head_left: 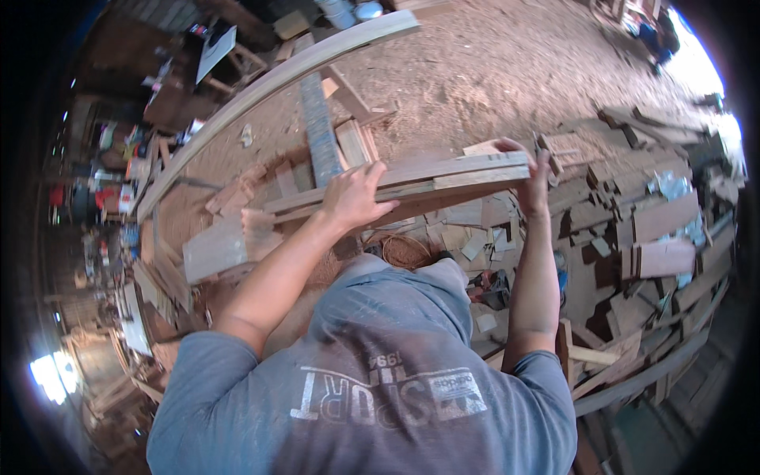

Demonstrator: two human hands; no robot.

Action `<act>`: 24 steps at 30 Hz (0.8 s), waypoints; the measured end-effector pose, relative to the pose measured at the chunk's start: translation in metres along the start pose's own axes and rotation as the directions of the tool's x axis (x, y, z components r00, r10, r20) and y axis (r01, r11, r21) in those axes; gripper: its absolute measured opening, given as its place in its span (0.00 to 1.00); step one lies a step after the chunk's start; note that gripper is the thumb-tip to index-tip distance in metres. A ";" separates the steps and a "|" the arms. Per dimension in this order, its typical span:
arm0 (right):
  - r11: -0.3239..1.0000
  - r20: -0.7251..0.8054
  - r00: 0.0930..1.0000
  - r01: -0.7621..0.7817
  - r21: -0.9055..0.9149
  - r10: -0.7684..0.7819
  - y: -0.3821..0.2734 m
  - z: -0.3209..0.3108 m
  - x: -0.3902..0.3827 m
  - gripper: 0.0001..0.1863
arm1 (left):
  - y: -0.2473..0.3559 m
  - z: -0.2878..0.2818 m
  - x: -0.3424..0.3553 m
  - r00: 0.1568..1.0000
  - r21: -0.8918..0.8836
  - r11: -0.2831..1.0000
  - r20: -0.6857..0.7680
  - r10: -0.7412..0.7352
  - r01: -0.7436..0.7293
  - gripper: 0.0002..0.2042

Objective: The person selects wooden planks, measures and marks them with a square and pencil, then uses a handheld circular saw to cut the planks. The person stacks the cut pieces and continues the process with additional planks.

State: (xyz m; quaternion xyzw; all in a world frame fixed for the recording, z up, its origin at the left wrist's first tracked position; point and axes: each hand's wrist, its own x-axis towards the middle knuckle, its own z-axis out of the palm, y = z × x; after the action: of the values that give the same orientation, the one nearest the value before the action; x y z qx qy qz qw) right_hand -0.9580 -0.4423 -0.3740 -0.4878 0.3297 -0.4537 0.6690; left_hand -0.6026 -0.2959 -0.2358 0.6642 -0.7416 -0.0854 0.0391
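Note:
A stack of long, narrow wooden boards [467,169] lies crosswise in front of my body, with its ends roughly lined up at the right. My left hand [354,198] is closed over the stack left of its middle, fingers on top and thumb on the near side. At the right end, my right hand [536,180] cups the board ends, its fingers bent toward the far side and partly hidden. Beneath the boards, a support is mostly out of sight. A grey-blue beam [318,131] runs away from the stack just beyond my left hand.
A long pale plank [269,87] slants across the far left. Scrap wood [661,261] is heaped at the right, and small offcuts [475,241] lie below the boards. Sawdust covers the floor [475,71]. Another person [659,39] is far off at the upper right.

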 end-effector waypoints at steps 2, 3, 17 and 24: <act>0.999 -0.083 0.995 0.050 0.019 -0.049 -0.004 0.005 -0.002 0.55 | -0.003 0.001 -0.005 1.000 -0.052 0.998 0.019 -0.025 0.026 0.34; 0.993 -0.006 0.995 0.098 0.060 -0.098 -0.005 0.010 -0.002 0.56 | -0.006 0.002 -0.008 1.000 -0.026 0.999 -0.011 -0.018 0.018 0.34; 0.970 -0.357 0.916 0.228 0.086 -0.184 0.072 -0.068 0.015 0.38 | -0.040 0.004 -0.019 0.961 -0.002 0.996 -0.263 0.085 -0.089 0.36; 0.977 -0.385 0.921 0.132 0.166 -0.059 0.046 -0.014 0.006 0.31 | -0.038 0.015 -0.049 0.956 0.004 1.000 -0.292 0.027 -0.028 0.34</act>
State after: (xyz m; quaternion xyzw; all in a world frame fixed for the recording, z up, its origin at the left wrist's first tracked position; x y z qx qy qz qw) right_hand -0.9555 -0.4480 -0.4219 -0.3412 0.3836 -0.6004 0.6132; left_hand -0.5627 -0.2501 -0.2545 0.6592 -0.7369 0.0138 0.1495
